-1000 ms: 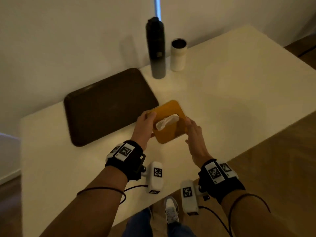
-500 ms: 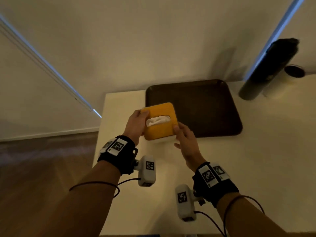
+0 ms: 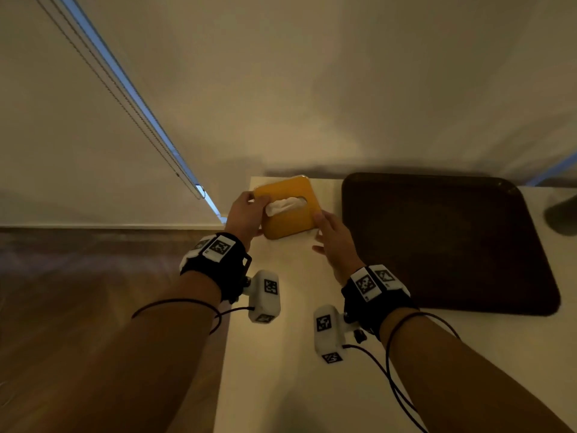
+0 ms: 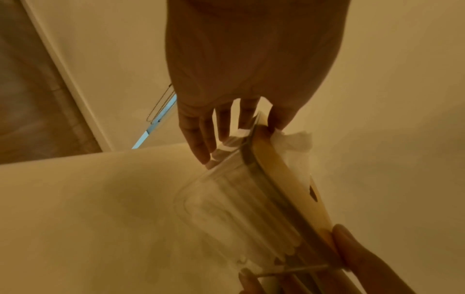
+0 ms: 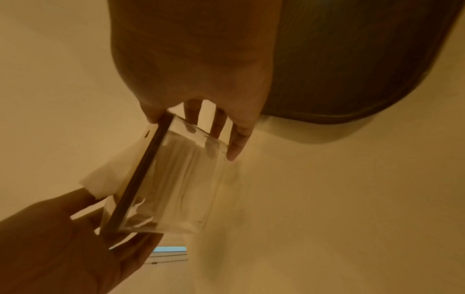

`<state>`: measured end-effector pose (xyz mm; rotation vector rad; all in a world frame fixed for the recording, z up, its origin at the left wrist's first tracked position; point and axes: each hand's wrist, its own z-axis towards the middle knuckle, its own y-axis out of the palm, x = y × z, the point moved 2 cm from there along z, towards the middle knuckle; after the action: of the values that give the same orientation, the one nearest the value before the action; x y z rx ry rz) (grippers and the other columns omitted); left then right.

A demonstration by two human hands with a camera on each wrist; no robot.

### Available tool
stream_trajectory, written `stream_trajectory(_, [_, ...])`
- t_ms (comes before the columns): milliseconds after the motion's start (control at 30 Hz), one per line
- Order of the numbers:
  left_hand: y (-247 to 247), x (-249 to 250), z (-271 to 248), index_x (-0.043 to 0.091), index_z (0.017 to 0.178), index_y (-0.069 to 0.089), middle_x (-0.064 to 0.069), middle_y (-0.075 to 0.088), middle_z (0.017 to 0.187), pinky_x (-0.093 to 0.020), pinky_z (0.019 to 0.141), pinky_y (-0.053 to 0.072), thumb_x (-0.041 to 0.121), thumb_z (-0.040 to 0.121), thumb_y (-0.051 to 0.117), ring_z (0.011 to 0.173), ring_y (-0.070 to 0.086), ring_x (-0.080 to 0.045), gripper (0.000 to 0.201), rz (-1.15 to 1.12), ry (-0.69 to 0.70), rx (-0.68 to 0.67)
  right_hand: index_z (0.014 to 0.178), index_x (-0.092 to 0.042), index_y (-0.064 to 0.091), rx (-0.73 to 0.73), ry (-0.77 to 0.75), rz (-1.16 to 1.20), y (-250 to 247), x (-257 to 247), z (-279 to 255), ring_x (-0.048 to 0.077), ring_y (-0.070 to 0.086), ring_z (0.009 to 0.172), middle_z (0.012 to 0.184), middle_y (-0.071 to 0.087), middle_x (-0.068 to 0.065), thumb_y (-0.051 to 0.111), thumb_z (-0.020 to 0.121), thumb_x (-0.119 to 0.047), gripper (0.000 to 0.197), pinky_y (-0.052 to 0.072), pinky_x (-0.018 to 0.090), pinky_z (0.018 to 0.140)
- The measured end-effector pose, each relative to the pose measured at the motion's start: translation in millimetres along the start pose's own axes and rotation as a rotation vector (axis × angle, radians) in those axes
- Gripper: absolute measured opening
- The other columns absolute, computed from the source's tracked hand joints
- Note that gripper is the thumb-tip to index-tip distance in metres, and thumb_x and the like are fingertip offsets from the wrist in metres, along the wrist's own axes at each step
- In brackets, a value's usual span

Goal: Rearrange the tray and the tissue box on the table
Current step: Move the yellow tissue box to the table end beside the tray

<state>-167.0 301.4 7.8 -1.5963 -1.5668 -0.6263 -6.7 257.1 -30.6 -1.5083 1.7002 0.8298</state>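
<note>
Your white bench (image 3: pixel 281 354) fills the lower middle and right of the head view, against a pale wall, with wood floor at lower left. The tissue box (image 3: pixel 288 210) has an orange lid, clear walls and a white tissue poking out; it sits at the bench's far left corner, just left of the dark tray (image 3: pixel 443 245). Your left hand (image 3: pixel 246 215) and right hand (image 3: pixel 335 242) each grip it, thumb on the lid, fingers down opposite sides.

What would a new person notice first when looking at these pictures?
The yellow-lidded tissue box stands out, held between the left hand and the right hand over the far left corner of the white table. Right of it lies the large dark tray. The wrist views show the box's clear body.
</note>
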Motion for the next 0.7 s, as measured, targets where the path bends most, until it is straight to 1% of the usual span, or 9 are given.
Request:
stream_trajectory(133, [-1, -2, 28, 0.011, 0.131, 0.050, -0.008, 0.054, 0.120, -0.030, 0.061, 0.049, 0.029, 0.092, 0.051, 0.101, 0.053, -0.026, 0.043, -0.007, -0.025, 0.007, 0.139, -0.017, 0.044, 0.012, 0.029, -0.033, 10, -4, 24, 0.025, 0.050, 0.120, 0.140, 0.049, 0.009, 0.043, 0.098, -0.044, 0.049, 0.046, 0.041, 0.092])
stream_trajectory(233, [-2, 0, 44, 0.011, 0.128, 0.051, -0.011, 0.055, 0.121, -0.041, 0.076, 0.055, 0.030, 0.091, 0.051, 0.101, 0.054, -0.028, 0.042, -0.005, -0.023, 0.025, 0.138, -0.018, 0.046, 0.025, 0.013, -0.040, 17, -7, 37, 0.027, 0.052, 0.122, 0.136, 0.053, 0.009, 0.044, 0.097, -0.044, 0.049, 0.049, 0.032, 0.082])
stream_trajectory(300, [-3, 3, 51, 0.011, 0.127, 0.052, -0.011, 0.055, 0.120, -0.047, 0.084, 0.054, 0.031, 0.091, 0.051, 0.101, 0.054, -0.029, 0.042, 0.006, -0.020, 0.038, 0.138, -0.018, 0.047, 0.029, -0.009, -0.061, 20, -11, 44, 0.027, 0.054, 0.121, 0.134, 0.054, 0.008, 0.045, 0.097, -0.045, 0.049, 0.049, 0.029, 0.078])
stream_trajectory(400, [-5, 5, 60, 0.012, 0.127, 0.053, -0.010, 0.057, 0.120, -0.048, 0.087, 0.054, 0.033, 0.090, 0.052, 0.103, 0.055, -0.029, 0.042, -0.003, -0.020, 0.051, 0.133, -0.026, 0.051, 0.057, -0.049, -0.128, 24, -12, 54, 0.024, 0.056, 0.118, 0.131, 0.057, 0.005, 0.046, 0.089, -0.059, 0.056, 0.052, 0.041, 0.090])
stream_trajectory(467, [-6, 5, 63, 0.012, 0.125, 0.054, -0.009, 0.058, 0.120, -0.051, 0.090, 0.054, 0.033, 0.089, 0.052, 0.104, 0.057, -0.029, 0.041, -0.012, -0.018, 0.058, 0.130, -0.031, 0.053, 0.072, -0.055, -0.160, 27, -9, 60, 0.022, 0.057, 0.117, 0.131, 0.057, 0.003, 0.044, 0.078, -0.072, 0.067, 0.049, 0.050, 0.100])
stream_trajectory(500, [-7, 5, 64, 0.012, 0.126, 0.053, -0.009, 0.058, 0.119, -0.050, 0.089, 0.055, 0.032, 0.090, 0.052, 0.103, 0.057, -0.028, 0.041, -0.025, -0.019, 0.056, 0.131, -0.030, 0.053, 0.075, -0.064, -0.175, 28, -8, 63, 0.022, 0.058, 0.116, 0.130, 0.058, 0.003, 0.044, 0.078, -0.073, 0.068, 0.048, 0.051, 0.101])
stream_trajectory(566, [-9, 5, 65, 0.012, 0.129, 0.052, -0.007, 0.056, 0.118, -0.047, 0.086, 0.055, 0.031, 0.092, 0.051, 0.102, 0.056, -0.027, 0.042, -0.040, -0.020, 0.051, 0.132, -0.024, 0.053, 0.074, -0.100, -0.208, 31, -10, 65, 0.023, 0.059, 0.114, 0.128, 0.061, 0.005, 0.043, 0.087, -0.064, 0.060, 0.049, 0.051, 0.100])
stream_trajectory(633, [-11, 5, 65, 0.013, 0.132, 0.050, -0.008, 0.056, 0.123, -0.049, 0.088, 0.055, 0.033, 0.091, 0.051, 0.104, 0.057, -0.028, 0.045, -0.019, -0.007, 0.052, 0.131, -0.022, 0.053, 0.084, -0.120, -0.226, 32, -13, 65, 0.023, 0.060, 0.113, 0.127, 0.061, 0.006, 0.044, 0.091, -0.056, 0.054, 0.049, 0.049, 0.100])
stream_trajectory(700, [-12, 3, 63, 0.015, 0.136, 0.047, -0.009, 0.056, 0.127, -0.051, 0.089, 0.055, 0.038, 0.089, 0.052, 0.105, 0.058, -0.028, 0.052, 0.005, 0.002, 0.068, 0.133, -0.021, 0.052, 0.120, -0.137, -0.210, 30, -18, 65, 0.020, 0.057, 0.111, 0.128, 0.059, 0.004, 0.047, 0.094, -0.050, 0.049, 0.047, 0.042, 0.100])
